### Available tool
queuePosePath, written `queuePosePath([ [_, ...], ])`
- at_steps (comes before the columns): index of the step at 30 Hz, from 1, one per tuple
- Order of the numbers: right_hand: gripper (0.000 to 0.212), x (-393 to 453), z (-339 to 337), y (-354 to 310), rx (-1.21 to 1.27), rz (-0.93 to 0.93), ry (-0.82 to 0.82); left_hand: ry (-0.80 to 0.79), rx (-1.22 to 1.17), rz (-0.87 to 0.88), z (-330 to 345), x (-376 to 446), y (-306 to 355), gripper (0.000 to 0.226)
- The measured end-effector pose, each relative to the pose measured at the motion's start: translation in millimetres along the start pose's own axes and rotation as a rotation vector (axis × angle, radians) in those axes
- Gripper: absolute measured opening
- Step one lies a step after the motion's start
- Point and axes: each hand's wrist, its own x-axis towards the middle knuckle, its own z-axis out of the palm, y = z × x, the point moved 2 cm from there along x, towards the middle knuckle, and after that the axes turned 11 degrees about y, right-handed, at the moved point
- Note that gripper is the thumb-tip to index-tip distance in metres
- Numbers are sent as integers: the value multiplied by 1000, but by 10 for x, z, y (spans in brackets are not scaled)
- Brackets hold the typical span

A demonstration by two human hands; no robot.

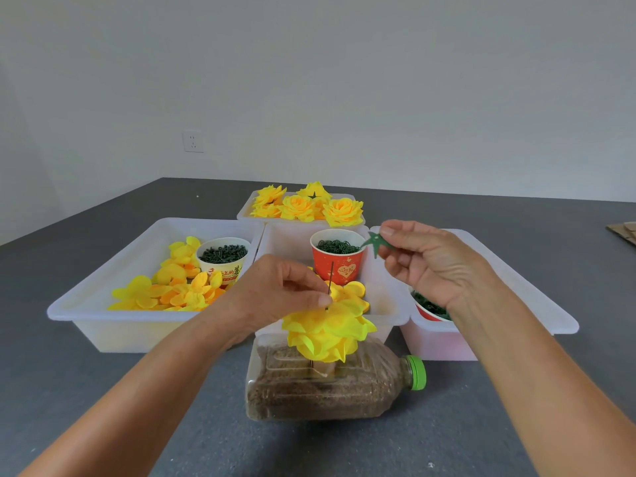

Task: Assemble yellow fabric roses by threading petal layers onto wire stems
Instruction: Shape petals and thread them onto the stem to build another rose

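A stack of yellow fabric petal layers (327,330) sits upside down on a thin dark wire stem (331,277) that stands upright above a sand-filled bottle (330,390) lying on its side. My left hand (278,292) presses its fingertips on the top petal layer right beside the wire. My right hand (426,261) is raised to the right of the wire and pinches a small green star-shaped calyx (375,243) between thumb and forefinger.
A white tray (86,315) at left holds loose yellow petals (172,287) and a white cup of green parts (223,254). A red cup (339,259) of green rings stands in the middle tray. Finished roses (309,204) fill the far tray. Another tray (537,297) lies under my right hand.
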Motion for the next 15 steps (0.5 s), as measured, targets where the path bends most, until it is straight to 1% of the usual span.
queuePosePath([
  [2, 10, -56, 101, 16, -7, 30, -56, 107, -22, 8, -49, 23, 52, 5],
  [4, 15, -95, 187, 29, -19, 42, -113, 213, -76, 28, -68, 48, 134, 12],
  [6, 19, -112, 259, 32, -34, 42, -149, 255, -136, 46, -58, 69, 234, 20],
  [9, 21, -121, 340, 24, -71, 31, -180, 199, -223, 5, -35, 93, 355, 24],
  [12, 24, -118, 387, 5, -103, 18, -205, 110, -301, -106, -39, 114, 394, 27],
  [15, 25, -117, 407, 1, -137, 11, -211, 71, -369, -219, -51, 131, 398, 14],
])
